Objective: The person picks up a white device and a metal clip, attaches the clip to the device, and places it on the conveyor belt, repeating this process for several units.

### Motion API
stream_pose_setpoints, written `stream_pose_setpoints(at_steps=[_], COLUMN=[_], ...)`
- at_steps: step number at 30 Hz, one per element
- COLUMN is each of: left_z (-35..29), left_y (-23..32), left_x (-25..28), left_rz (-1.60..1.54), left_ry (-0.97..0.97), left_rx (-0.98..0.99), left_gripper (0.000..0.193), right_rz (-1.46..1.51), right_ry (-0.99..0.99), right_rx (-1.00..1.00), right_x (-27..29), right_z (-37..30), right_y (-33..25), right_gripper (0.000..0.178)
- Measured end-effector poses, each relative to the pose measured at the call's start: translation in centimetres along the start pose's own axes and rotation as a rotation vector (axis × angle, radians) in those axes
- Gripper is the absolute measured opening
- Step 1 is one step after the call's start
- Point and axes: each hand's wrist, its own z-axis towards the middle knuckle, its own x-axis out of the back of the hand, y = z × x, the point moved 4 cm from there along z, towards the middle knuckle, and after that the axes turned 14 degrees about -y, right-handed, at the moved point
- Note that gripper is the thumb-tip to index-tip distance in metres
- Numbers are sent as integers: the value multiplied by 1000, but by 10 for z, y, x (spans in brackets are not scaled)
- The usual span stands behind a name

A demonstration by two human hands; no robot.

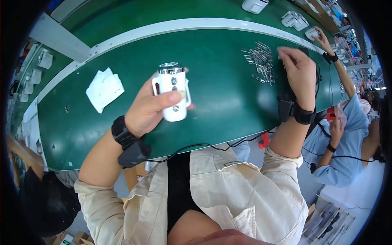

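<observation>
My left hand [152,102] is closed around a white cylindrical housing [173,112] and holds it upright above the green table. The housing has a shiny silver rim on top, a white loop on each side and a column of silver round parts down its front. My thumb presses across that front. At the right, my right hand [301,71] is raised beside a loose pile of small, slim metal parts [261,61]. Its fingers are bent and drawn together; whether something small is between them cannot be made out.
A crumpled white cloth or paper [105,90] lies left on the green table [216,102]. A white rail [196,23] runs along the far side, with white housings [295,20] beyond it. Black cables [204,145] cross the near edge. A co-worker's hand [322,41] holds another housing at right.
</observation>
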Motion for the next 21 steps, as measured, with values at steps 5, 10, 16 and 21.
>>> stream_pose_setpoints(at_steps=[5, 10, 16, 21], left_z=[9, 10, 15, 10], left_y=[-20, -21, -18, -17], left_x=[8, 13, 9, 12], left_rz=[-268, -291, -341, -310], left_ry=[-12, 51, 72, 134], left_rx=[-126, -113, -151, -150], left_gripper=[47, 47, 55, 55], right_rz=[-46, -143, -385, -353], right_ry=[-231, -301, -272, -406], right_rx=[-2, 67, 218, 42], right_x=[-29, -44, -48, -57], right_z=[-21, -26, -29, -19], right_y=[34, 21, 12, 6], right_gripper=[17, 18, 13, 8])
